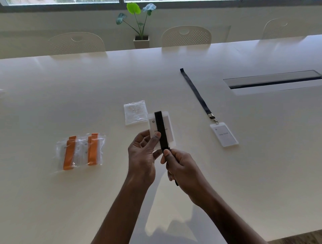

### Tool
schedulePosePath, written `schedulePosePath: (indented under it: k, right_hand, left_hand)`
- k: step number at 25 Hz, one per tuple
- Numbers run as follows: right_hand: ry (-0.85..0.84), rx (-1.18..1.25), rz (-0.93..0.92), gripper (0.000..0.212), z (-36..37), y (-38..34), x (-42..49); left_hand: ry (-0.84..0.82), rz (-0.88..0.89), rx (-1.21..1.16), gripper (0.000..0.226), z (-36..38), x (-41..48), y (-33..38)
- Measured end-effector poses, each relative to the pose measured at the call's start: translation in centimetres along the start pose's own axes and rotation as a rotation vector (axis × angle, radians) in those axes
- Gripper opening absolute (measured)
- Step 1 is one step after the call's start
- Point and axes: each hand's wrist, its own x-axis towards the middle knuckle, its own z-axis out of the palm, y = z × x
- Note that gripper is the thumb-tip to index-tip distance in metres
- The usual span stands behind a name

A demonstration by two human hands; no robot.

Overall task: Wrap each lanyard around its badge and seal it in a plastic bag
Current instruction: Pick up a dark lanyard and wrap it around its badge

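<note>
White table (69,87) stretches to pale chairs (186,36), seemingly beneath a window (61,2).

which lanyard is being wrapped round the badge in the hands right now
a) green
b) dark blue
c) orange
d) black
D: the black lanyard runs over the badge that the left hand holds, and the right hand pinches its free end; the orange lanyards lie bagged, and the dark blue lanyard lies stretched out, unwrapped.
</note>
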Motion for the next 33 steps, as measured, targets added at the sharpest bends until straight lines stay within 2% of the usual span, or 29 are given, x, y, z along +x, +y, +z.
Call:
schedulePosePath:
  k: [2,8,13,15,18,21,26,28,33]
  right_hand:
    - [0.006,-0.039,0.025,0.031,0.2,0.0,-0.2]
    - [-0.012,0.008,0.108,0.04,0.4,0.3,-0.3]
    - [0.074,-0.114,0.057,0.024,-0.1,0.5,-0.6]
    - [0.083,-0.174,0.04,0.031,-0.3,0.5,-0.7]
    - [0.103,-0.235,-0.053,0.036,-0.8,0.3,-0.8]
    - [0.095,-0.26,-0.202,0.025,-1.9,-0.5,0.0]
    - [0.0,-0.063,-0.266,0.031,-4.1,-1.3,2.4]
    - [0.024,-0.158,-0.319,0.029,-4.8,-1.6,3.1]
    - [0.162,-0.352,-0.431,0.019,-5.8,-1.6,5.0]
  left_hand:
    - [0.004,-0.025,-0.033,0.016,0.1,0.1,0.0]
    - [0.018,-0.037,-0.043,0.013,0.0,0.3,-0.1]
    - [0.051,0.082,0.096,0.011,-0.3,0.4,-1.0]
    - [0.075,0.126,0.144,0.011,-0.5,0.7,-1.2]
    - [0.061,0.115,0.158,0.01,-1.0,0.8,-1.6]
    - [-0.052,0.065,0.124,0.006,-1.3,0.4,-1.8]
    - [-0.188,0.0,0.041,0.021,-0.9,-0.5,-2.0]
    - [-0.202,-0.029,0.029,0.022,-0.7,-0.9,-2.0]
    - [-0.221,-0.094,0.031,0.007,-0.6,-1.9,-2.5]
